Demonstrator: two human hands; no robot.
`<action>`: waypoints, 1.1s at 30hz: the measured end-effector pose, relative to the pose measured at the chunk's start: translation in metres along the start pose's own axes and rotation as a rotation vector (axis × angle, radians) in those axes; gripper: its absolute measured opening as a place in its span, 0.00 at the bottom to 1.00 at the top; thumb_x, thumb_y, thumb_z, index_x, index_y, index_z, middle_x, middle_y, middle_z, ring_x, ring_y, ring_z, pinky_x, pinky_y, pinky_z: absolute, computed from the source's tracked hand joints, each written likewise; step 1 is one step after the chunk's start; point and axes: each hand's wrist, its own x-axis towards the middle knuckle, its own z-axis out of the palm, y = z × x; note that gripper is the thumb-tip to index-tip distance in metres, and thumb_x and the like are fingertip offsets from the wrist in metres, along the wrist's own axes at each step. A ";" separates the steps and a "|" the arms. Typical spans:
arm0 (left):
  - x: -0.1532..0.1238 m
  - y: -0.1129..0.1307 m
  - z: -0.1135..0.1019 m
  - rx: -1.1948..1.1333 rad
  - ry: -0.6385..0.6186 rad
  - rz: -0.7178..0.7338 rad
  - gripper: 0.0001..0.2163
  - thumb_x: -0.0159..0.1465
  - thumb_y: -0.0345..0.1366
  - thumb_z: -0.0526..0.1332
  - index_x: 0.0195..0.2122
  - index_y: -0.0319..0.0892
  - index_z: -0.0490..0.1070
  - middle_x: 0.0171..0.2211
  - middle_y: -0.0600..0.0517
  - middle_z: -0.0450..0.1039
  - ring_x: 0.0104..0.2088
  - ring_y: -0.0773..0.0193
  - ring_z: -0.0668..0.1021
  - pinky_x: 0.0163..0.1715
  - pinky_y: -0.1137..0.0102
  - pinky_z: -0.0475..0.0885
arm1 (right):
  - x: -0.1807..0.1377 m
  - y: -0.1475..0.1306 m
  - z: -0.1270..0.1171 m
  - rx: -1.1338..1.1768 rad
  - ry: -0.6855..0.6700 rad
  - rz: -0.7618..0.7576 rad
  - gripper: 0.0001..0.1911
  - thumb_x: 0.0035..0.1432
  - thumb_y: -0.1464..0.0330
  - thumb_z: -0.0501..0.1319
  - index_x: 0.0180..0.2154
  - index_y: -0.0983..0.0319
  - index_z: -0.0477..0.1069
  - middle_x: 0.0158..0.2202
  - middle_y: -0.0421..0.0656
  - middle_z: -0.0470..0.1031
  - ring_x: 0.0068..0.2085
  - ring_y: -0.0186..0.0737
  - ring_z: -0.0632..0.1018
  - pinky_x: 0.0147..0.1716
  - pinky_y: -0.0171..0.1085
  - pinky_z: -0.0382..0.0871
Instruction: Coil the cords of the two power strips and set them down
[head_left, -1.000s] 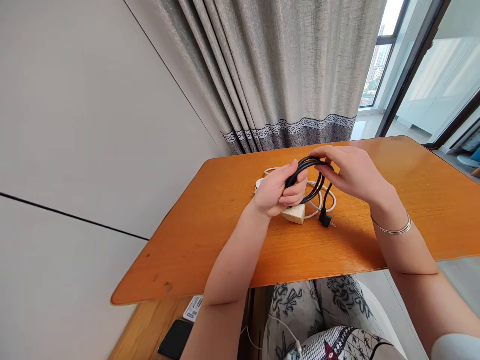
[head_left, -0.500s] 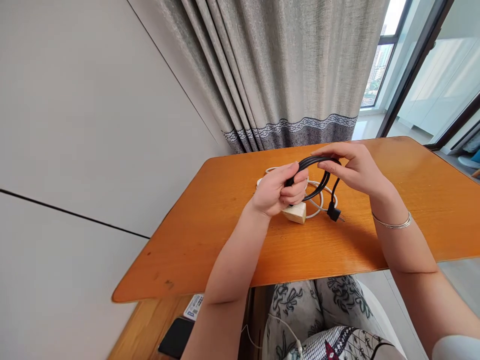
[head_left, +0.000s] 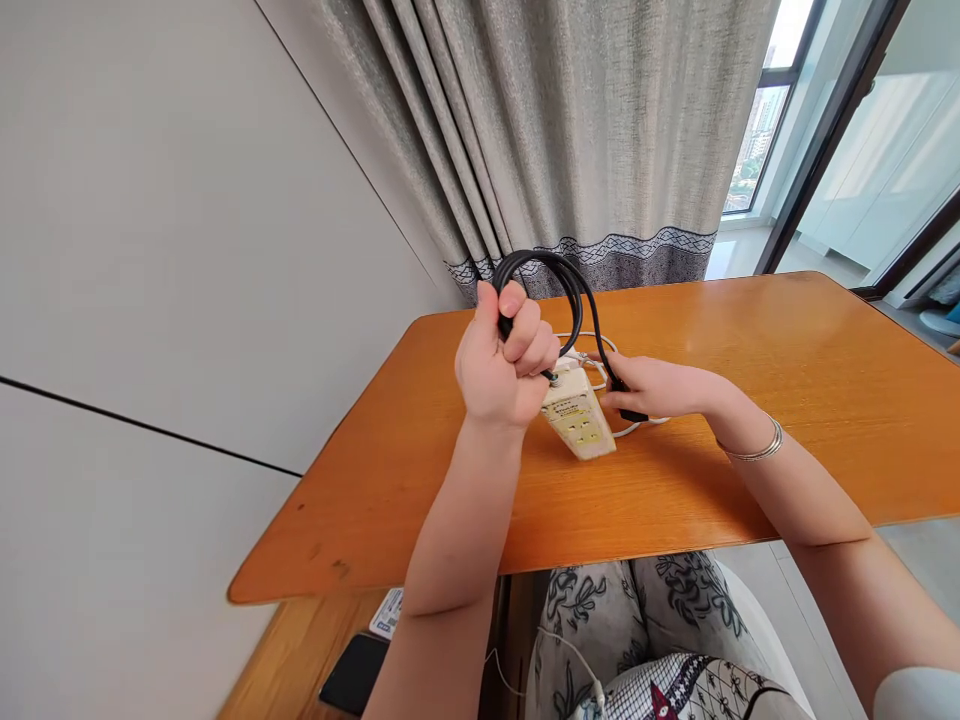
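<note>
My left hand [head_left: 504, 362] is a raised fist, closed round a coiled black cable [head_left: 551, 275] whose loops arch above it. My right hand [head_left: 658, 388] rests low on the orange table [head_left: 750, 400], fingers pinched on the black plug end of that cable [head_left: 630, 412]. Between the hands a cream power strip [head_left: 577, 424] lies on the table, sockets facing up, with its white cord [head_left: 600, 350] looped behind it.
A grey wall runs along the left and a grey curtain [head_left: 585, 130] hangs behind the table. A glass door [head_left: 862, 130] stands at the right. Below the table's near edge lie a black phone [head_left: 352, 672] and a card [head_left: 388, 612] on a wooden surface.
My left hand has lifted the cable coil up and to the left, uncovering the power strip. My right hand has dropped from the top of the coil to the plug end near the table.
</note>
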 end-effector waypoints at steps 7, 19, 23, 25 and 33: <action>0.003 -0.017 -0.001 0.134 0.037 0.182 0.23 0.74 0.51 0.54 0.24 0.44 0.58 0.13 0.60 0.53 0.12 0.74 0.55 0.13 0.75 0.53 | -0.022 -0.040 0.006 -0.666 0.125 0.337 0.35 0.65 0.82 0.46 0.72 0.81 0.47 0.42 0.61 0.80 0.39 0.48 0.81 0.34 0.41 0.65; 0.000 -0.042 -0.020 0.594 -0.419 0.517 0.21 0.70 0.57 0.56 0.33 0.43 0.68 0.44 0.45 0.83 0.43 0.56 0.85 0.43 0.62 0.81 | -0.048 -0.060 0.010 -0.801 0.480 -0.026 0.26 0.66 0.79 0.49 0.63 0.69 0.67 0.34 0.48 0.77 0.28 0.39 0.70 0.32 0.41 0.52; -0.004 -0.044 -0.024 0.723 -0.449 0.515 0.20 0.71 0.56 0.55 0.37 0.43 0.72 0.48 0.45 0.82 0.42 0.56 0.85 0.38 0.65 0.80 | -0.057 -0.058 0.011 -0.740 0.545 -0.192 0.23 0.65 0.79 0.48 0.58 0.72 0.67 0.37 0.49 0.77 0.30 0.41 0.70 0.33 0.41 0.55; -0.007 -0.043 -0.025 0.731 -0.355 0.472 0.17 0.70 0.53 0.60 0.37 0.43 0.73 0.41 0.47 0.82 0.40 0.57 0.85 0.35 0.67 0.77 | -0.059 -0.058 0.008 -0.722 0.569 -0.196 0.22 0.67 0.80 0.45 0.55 0.69 0.70 0.35 0.48 0.78 0.31 0.40 0.70 0.35 0.42 0.57; -0.009 -0.039 -0.015 0.557 -0.188 0.186 0.11 0.68 0.39 0.66 0.29 0.42 0.73 0.22 0.55 0.68 0.22 0.67 0.72 0.23 0.72 0.63 | -0.061 -0.054 -0.011 -0.532 0.863 -0.172 0.15 0.72 0.57 0.55 0.50 0.53 0.77 0.42 0.46 0.80 0.43 0.48 0.77 0.46 0.47 0.67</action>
